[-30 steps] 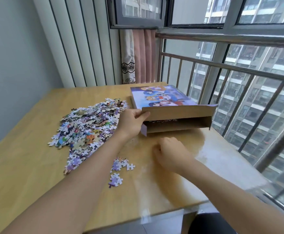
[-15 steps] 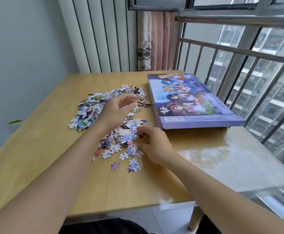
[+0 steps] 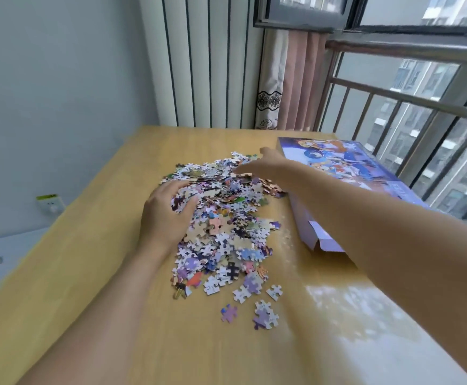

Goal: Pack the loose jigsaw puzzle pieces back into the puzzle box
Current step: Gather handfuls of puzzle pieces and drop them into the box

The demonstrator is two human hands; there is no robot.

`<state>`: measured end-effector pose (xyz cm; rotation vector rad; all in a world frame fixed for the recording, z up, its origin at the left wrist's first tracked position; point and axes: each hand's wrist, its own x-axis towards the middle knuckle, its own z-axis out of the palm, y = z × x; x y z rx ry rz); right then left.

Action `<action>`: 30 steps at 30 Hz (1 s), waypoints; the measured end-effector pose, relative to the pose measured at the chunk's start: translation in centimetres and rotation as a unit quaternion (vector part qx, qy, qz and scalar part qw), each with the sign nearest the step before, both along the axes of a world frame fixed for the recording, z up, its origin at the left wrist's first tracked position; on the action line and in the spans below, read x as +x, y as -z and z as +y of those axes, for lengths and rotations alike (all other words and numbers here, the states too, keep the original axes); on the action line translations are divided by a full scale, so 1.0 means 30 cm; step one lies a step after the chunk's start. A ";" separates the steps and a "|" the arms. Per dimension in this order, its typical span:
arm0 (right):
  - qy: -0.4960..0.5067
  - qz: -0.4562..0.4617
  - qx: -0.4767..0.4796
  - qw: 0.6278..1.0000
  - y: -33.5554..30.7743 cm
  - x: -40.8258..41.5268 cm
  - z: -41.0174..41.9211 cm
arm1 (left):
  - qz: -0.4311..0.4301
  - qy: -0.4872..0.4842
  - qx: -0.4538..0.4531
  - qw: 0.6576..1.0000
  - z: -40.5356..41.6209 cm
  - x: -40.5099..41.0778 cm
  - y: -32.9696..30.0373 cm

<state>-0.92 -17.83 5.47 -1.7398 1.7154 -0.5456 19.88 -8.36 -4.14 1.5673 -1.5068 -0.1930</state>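
Two bare forearms come into the picture from its lower edge, one at the left and one at the right. No sleeve covers either of them, from the wrist back to the point where each arm leaves the picture. The left hand point(image 3: 168, 215) is bare, and no glove, ring, watch or band shows on it or on its wrist. The right hand point(image 3: 268, 166) is bare as well, and its wrist carries no strap or bracelet. The nails are too blurred to make out.
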 end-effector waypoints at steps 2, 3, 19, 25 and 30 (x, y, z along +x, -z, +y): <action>0.014 0.003 0.018 1.000 0.031 0.004 -0.085 | 0.002 -0.010 0.001 1.000 -0.013 0.016 0.007; 0.015 0.005 0.025 1.000 0.048 -0.005 -0.114 | -0.005 -0.014 -0.003 1.000 -0.012 0.015 0.011; -0.128 0.132 0.067 0.981 0.025 0.079 -0.160 | -0.095 -0.029 0.135 0.986 -0.043 0.015 0.040; -0.082 -0.001 0.098 0.992 0.041 0.053 -0.108 | -0.104 -0.002 0.142 0.984 -0.036 0.012 0.040; -0.065 -0.055 0.185 0.979 0.030 0.070 -0.063 | -0.144 0.021 0.165 0.976 -0.038 0.011 0.048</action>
